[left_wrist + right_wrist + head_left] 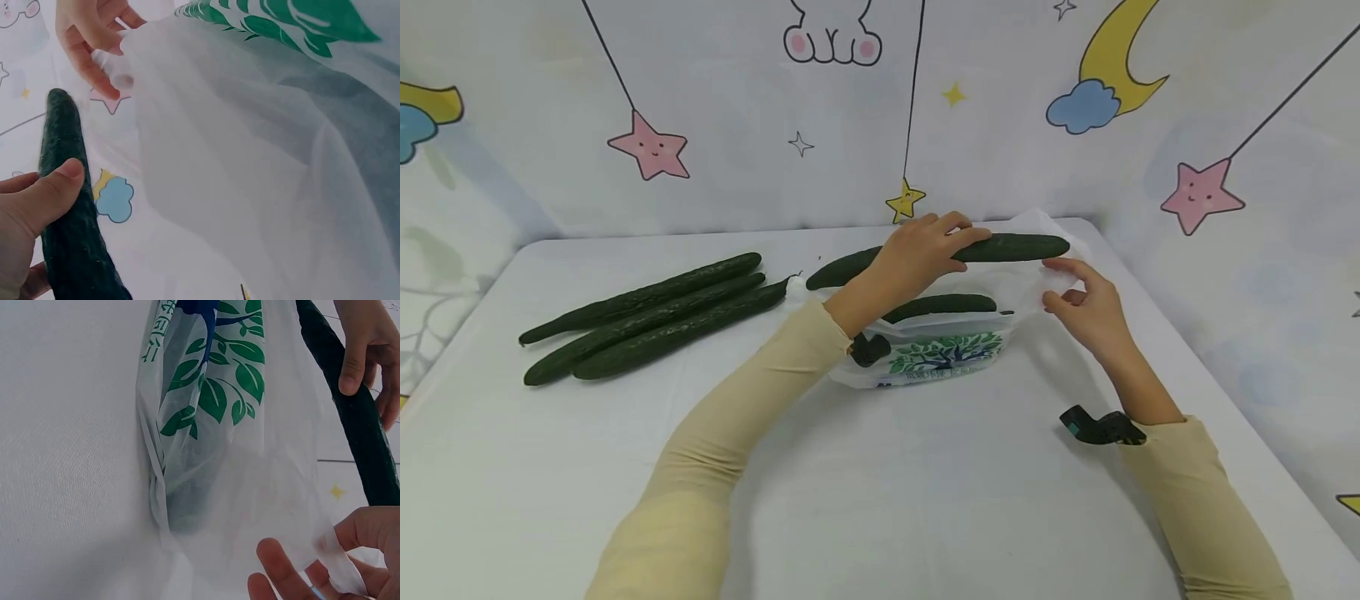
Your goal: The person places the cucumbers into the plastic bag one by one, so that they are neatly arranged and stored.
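My left hand (917, 254) grips a long dark green cucumber (1026, 247) near its middle, holding it level above the mouth of a white plastic bag (947, 357). In the left wrist view the thumb presses along the side of that cucumber (72, 231). The bag has a green leafy tree print and lies on its side. Another cucumber (940, 306) shows in its opening. At the bag's right end, my right hand (1090, 312) holds the thin rim. Seen from the right wrist, the bag's edge (340, 565) runs between the thumb and fingers.
Three more cucumbers (658, 312) lie side by side on the left of the white-covered table (880, 500). A patterned cloth backdrop (737, 100) with stars and moons rises behind the table and along its sides.
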### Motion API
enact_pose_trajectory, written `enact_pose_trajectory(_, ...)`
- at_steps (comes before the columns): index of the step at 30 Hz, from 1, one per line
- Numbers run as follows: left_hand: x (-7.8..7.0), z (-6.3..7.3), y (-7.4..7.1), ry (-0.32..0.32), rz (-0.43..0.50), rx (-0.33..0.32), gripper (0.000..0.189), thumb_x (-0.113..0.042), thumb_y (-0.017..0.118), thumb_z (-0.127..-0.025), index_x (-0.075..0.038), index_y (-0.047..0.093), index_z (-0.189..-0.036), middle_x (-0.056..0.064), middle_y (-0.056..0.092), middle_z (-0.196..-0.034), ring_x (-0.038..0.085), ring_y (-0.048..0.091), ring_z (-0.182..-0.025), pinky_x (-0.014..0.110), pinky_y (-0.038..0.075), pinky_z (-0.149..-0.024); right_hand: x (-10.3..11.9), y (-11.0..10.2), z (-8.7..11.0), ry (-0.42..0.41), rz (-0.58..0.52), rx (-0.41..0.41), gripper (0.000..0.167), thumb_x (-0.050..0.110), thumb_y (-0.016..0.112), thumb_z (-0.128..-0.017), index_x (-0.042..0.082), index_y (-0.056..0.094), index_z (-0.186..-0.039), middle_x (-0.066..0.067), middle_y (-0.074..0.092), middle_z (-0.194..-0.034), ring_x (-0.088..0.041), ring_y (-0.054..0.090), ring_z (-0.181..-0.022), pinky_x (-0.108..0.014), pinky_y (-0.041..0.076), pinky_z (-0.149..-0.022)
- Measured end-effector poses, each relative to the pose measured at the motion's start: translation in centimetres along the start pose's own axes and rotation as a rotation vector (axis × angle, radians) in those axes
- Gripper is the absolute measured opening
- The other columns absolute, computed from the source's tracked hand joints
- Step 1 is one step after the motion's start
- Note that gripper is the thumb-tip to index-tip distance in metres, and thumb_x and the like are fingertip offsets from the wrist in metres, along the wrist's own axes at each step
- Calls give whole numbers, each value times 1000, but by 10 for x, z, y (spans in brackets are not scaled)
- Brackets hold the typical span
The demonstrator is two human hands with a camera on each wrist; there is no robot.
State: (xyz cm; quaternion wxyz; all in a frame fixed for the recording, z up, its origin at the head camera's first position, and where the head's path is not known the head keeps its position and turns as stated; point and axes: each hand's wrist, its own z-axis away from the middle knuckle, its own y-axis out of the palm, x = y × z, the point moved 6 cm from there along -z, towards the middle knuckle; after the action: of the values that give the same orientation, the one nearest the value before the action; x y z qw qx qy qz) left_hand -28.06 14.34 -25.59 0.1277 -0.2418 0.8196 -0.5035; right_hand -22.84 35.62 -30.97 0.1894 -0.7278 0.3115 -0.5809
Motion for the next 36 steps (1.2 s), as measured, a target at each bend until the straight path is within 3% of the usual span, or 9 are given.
enact_pose_trajectory(7,-11,-2,-17,87,-30,-233,45,-31,67,-93,-18,58,-135,5,60,-125,22,63,-101,29,51,-88,0,0,0,10,25,6,45,11,56,-95,3,50,-139,-20,48,-133,10,56,-69,-11,43,-62)
enact_pose_trajectory(13,-27,0,-28,178,-33,-371,40,-33,64,-95,-17,61,-132,5,62,-120,21,64,-99,27,51,-86,1,1,-1,2,34,17,45,7,57,-96,3,49,-140,-21,48,-130,11,56,-68,-11,44,-62)
enact_pose_trajectory(19,-42,3,-38,261,10,-477,35,-31,60,-98,-16,64,-129,5,64,-117,20,64,-98,26,50,-86,0,1,-1,13,23,18,46,9,57,-97,-1,47,-140,-25,49,-131,15,55,-66,-8,43,-63)
enact_pose_trajectory(25,-55,7,-50,309,50,-529,34,-32,50,-103,-16,64,-129,4,64,-120,19,63,-103,25,48,-90,0,2,-2,-37,-2,10,53,8,58,-95,-3,40,-144,-29,51,-129,20,54,-69,-3,42,-66)
enact_pose_trajectory(31,-70,11,-65,380,64,-619,32,-28,46,-104,-15,67,-125,4,65,-121,19,63,-103,24,48,-90,-2,3,-3,-51,-33,-13,60,6,59,-93,6,34,-149,-17,49,-129,14,56,-68,-6,45,-64)
enact_pose_trajectory(32,-73,12,-68,395,61,-639,31,-27,46,-105,-15,68,-124,4,66,-120,19,63,-102,24,48,-91,-2,2,-4,-63,-33,-24,58,5,60,-93,4,37,-146,-10,53,-123,12,56,-67,-7,45,-62)
enact_pose_trajectory(36,-86,19,-77,444,16,-694,29,-22,46,-105,-18,70,-121,3,67,-119,18,63,-99,25,49,-88,2,1,-6,-136,104,-82,28,2,63,-90,-7,54,-115,-9,58,-94,-5,54,-68,-15,41,-64)
